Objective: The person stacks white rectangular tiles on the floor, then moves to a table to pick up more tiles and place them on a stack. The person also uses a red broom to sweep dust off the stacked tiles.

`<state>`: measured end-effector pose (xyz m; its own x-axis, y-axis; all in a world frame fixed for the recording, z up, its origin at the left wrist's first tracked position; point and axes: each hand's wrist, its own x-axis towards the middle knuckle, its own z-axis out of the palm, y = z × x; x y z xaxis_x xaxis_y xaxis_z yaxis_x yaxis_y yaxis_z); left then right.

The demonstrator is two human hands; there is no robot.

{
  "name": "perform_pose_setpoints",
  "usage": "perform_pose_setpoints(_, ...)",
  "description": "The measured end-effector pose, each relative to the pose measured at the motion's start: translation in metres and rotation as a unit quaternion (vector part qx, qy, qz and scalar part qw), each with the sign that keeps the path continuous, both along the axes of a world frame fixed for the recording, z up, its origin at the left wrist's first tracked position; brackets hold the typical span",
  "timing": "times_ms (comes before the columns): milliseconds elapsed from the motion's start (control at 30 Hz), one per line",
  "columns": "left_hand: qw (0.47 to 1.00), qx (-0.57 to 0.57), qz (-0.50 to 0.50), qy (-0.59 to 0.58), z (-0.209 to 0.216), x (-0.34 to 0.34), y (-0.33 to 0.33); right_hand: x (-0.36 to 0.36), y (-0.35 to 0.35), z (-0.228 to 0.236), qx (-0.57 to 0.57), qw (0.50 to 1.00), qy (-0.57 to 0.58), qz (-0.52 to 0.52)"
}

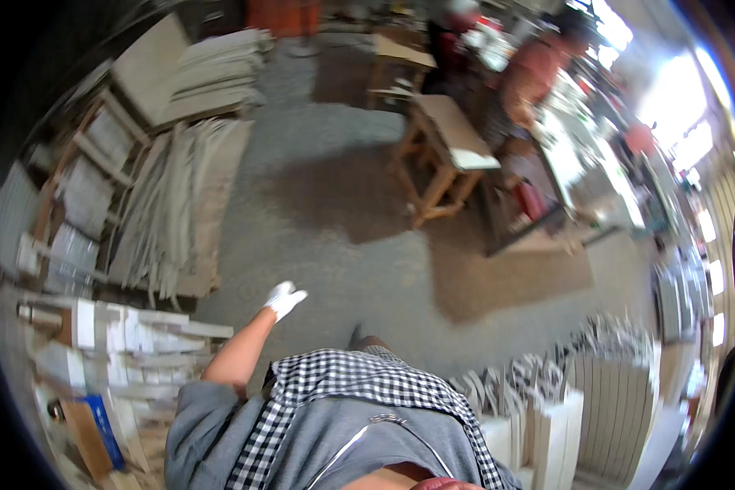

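Note:
My left hand [284,301], in a white glove, swings out ahead of my body above the grey floor. Its fingers are somewhat apart and nothing shows in them. Closest to it are the stacked white and pale strips [151,327] on my left. My right hand is out of sight. A black-and-white checked apron [351,374] covers my front over a grey top.
Long pale strips [175,204] lie piled at the left, with flat sheets [216,69] beyond. A wooden stool [445,155] stands ahead, near a person [527,82] at a cluttered workbench [563,175]. Stacked white panels [612,408] line my right side.

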<state>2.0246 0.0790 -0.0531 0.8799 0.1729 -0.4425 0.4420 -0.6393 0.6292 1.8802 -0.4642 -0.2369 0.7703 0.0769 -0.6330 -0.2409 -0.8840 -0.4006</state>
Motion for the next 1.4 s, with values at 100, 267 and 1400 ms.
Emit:
perform_pose_setpoints(100, 0.999, -0.002, 0.048, 0.006, 0.004, 0.052, 0.012, 0.07, 0.002, -0.038, -0.006, 0.998, 0.011, 0.064)
perform_pose_setpoints(267, 0.99, -0.1, 0.065, 0.082, -0.052, 0.117, 0.022, 0.218, -0.096, -0.098, -0.108, 0.966, -0.13, 0.194)
perform_pose_setpoints(1400, 0.961, -0.068, 0.264, 0.049, -0.071, 0.738, 0.391, 0.982, 0.354, -0.014, -0.055, 0.959, -0.016, 0.279)
